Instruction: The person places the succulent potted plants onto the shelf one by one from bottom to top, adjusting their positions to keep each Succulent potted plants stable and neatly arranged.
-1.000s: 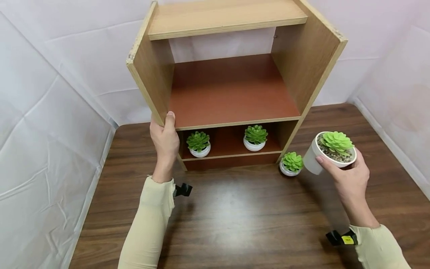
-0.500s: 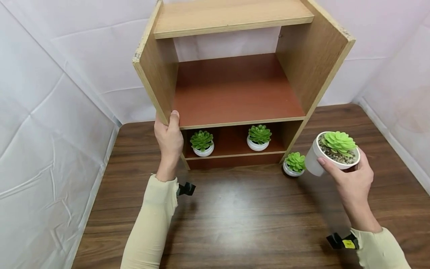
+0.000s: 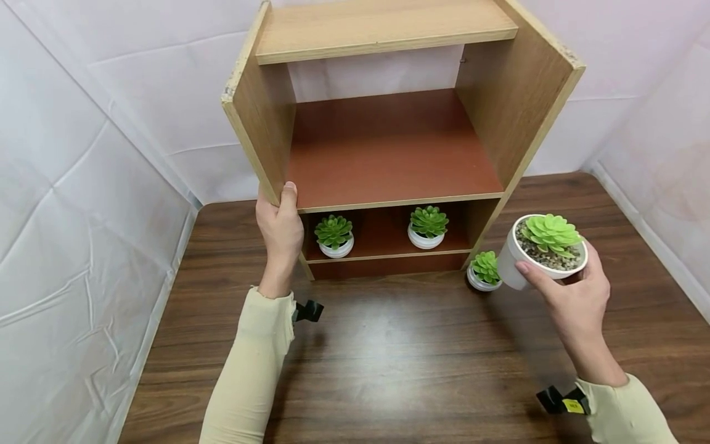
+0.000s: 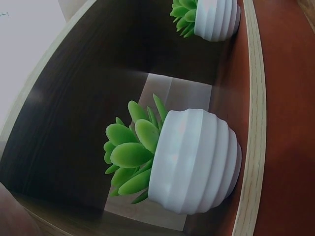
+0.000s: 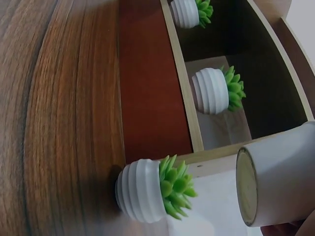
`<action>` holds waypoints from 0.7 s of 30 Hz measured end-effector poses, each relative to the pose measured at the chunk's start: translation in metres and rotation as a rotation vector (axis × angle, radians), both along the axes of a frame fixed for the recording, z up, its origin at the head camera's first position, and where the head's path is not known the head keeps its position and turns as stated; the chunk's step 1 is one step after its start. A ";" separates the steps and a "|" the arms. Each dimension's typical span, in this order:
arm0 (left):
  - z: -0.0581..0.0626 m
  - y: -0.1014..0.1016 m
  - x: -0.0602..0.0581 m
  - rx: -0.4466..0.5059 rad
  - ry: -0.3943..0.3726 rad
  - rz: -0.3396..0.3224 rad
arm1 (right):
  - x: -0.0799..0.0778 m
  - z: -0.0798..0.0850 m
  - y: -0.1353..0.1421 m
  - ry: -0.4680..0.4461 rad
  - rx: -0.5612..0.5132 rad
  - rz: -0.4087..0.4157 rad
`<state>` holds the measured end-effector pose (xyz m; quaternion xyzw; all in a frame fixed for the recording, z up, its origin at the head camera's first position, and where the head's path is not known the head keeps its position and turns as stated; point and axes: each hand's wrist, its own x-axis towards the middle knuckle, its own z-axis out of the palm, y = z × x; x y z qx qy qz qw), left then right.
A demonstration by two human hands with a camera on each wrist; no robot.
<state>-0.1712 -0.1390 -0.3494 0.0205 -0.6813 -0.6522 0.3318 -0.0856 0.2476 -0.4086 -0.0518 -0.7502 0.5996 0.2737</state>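
Note:
My right hand [image 3: 577, 302] grips a larger smooth white pot with a light green succulent [image 3: 551, 233] and pebbles, held tilted in the air right of the shelf unit. Its pale round base shows in the right wrist view on the white pot [image 5: 280, 172]. My left hand [image 3: 281, 234] holds the left side panel of the wooden shelf unit [image 3: 388, 202], thumb on the inner face. Two small ribbed white pots with green succulents stand on the lower shelf, a left one [image 3: 336, 248] and a right one [image 3: 426, 239]. The left succulent pot [image 4: 194, 162] fills the left wrist view.
A third small succulent pot [image 3: 484, 280] stands on the dark wood table [image 3: 366, 370] by the unit's right front corner, just behind the held pot. The upper compartment has a red-brown shelf board [image 3: 388, 148]. White sheeting [image 3: 83, 216] hangs around the table.
The view shifted slightly at first. Over the last half second my right hand has moved a little left with the larger pot. My left hand keeps its place on the side panel.

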 end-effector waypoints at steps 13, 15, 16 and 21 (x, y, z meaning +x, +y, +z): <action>-0.001 -0.002 0.000 -0.021 0.014 0.000 | 0.005 0.009 -0.017 0.023 0.034 0.061; -0.002 -0.002 0.000 -0.019 0.009 0.001 | 0.005 0.011 -0.019 0.042 0.020 0.085; -0.002 -0.002 0.000 -0.021 0.008 0.002 | 0.005 0.011 -0.020 0.049 0.014 0.094; -0.003 -0.002 0.001 -0.032 0.013 0.007 | 0.006 0.015 -0.025 0.062 -0.023 0.147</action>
